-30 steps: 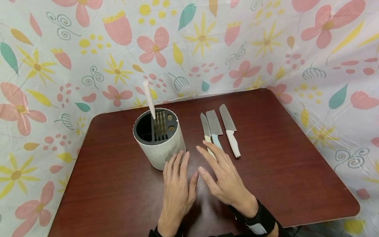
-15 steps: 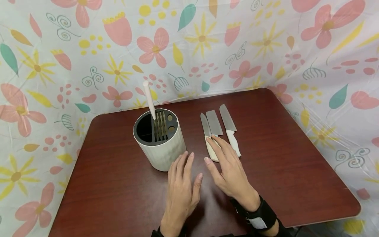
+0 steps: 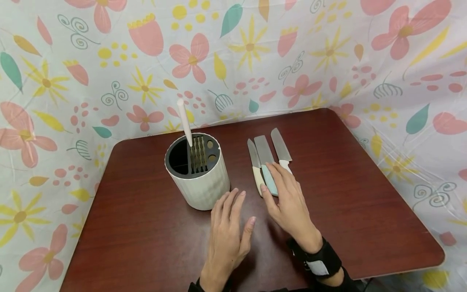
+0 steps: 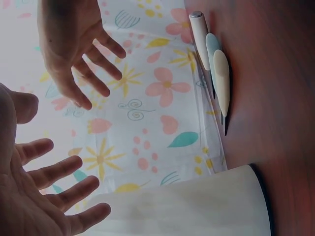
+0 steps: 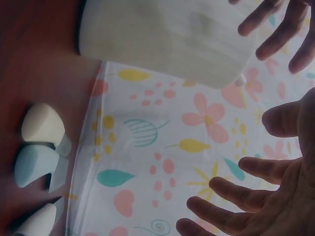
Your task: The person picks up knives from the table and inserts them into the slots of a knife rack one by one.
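Note:
In the head view my right hand (image 3: 292, 207) hovers over the handles of three knives, fingers spread. These are a narrow cream-handled knife (image 3: 257, 176), a broad-bladed cleaver with a light blue handle (image 3: 264, 149) and a white-handled knife (image 3: 280, 144), whose handle is partly hidden. The right wrist view shows a gap between my fingers and the knives. My left hand (image 3: 228, 239) hangs with loose fingers in front of the white knife block (image 3: 204, 190), apart from it in the left wrist view. Both hands hold nothing. A pale handle (image 3: 185, 121) rises from the block.
The block's black top (image 3: 198, 154) has a large compartment at left, wavy slots in the middle and round holes at right. Everything stands on a dark red-brown table (image 3: 346, 194). A floral-print cloth (image 3: 233, 61) hangs behind it and on both sides.
My right hand has moved right, from near the cream handle to over the blue and white ones. My left hand has shifted slightly right. The knives and block have not moved.

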`<action>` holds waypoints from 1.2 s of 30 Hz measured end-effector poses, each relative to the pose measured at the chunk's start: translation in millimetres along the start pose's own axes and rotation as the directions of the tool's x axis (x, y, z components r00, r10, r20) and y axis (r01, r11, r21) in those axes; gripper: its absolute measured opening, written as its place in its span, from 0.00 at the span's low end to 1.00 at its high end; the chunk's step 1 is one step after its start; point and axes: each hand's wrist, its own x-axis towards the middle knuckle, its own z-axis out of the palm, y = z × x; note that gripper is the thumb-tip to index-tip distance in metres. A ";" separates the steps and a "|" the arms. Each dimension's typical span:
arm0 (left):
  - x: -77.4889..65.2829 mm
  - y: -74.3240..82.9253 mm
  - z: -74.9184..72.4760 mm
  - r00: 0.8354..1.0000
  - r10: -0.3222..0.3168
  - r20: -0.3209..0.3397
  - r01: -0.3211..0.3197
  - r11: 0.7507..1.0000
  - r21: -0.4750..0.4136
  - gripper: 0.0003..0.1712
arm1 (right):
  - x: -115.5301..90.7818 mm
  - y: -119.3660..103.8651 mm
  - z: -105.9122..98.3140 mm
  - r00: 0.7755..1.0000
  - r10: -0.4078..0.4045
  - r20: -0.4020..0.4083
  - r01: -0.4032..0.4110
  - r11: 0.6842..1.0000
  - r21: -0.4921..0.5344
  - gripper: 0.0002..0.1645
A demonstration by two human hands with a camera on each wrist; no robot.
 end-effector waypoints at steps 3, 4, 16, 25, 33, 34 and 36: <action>0.0 1.0 0.7 1.000 0.011 -0.003 -0.012 1.000 -0.008 0.29 | -0.1 3.0 0.2 0.999 0.033 -0.003 -0.033 0.999 -0.008 0.36; 0.1 1.3 1.0 1.000 0.016 -0.003 -0.016 1.000 -0.012 0.29 | -0.1 3.6 0.1 0.999 0.047 -0.001 -0.047 0.999 -0.008 0.36; -2.4 5.1 3.2 0.999 0.044 0.016 -0.044 0.999 -0.030 0.28 | -0.5 14.3 1.4 0.987 0.157 0.023 -0.156 0.988 -0.014 0.38; -2.1 8.0 3.4 0.998 0.051 0.030 -0.050 0.998 -0.045 0.28 | 1.2 25.1 2.8 0.972 0.233 0.026 -0.232 0.972 -0.048 0.36; -2.1 11.0 5.3 0.995 0.088 0.044 -0.086 0.995 -0.050 0.27 | 0.0 34.8 6.7 0.954 0.294 0.058 -0.290 0.954 -0.077 0.37; -2.1 11.5 5.6 0.995 0.090 0.046 -0.088 0.995 -0.049 0.27 | -0.5 36.0 7.6 0.951 0.303 0.064 -0.298 0.951 -0.080 0.37; -2.0 12.7 6.6 0.994 0.099 0.047 -0.096 0.994 -0.048 0.27 | -1.5 38.9 9.6 0.945 0.318 0.074 -0.311 0.946 -0.088 0.38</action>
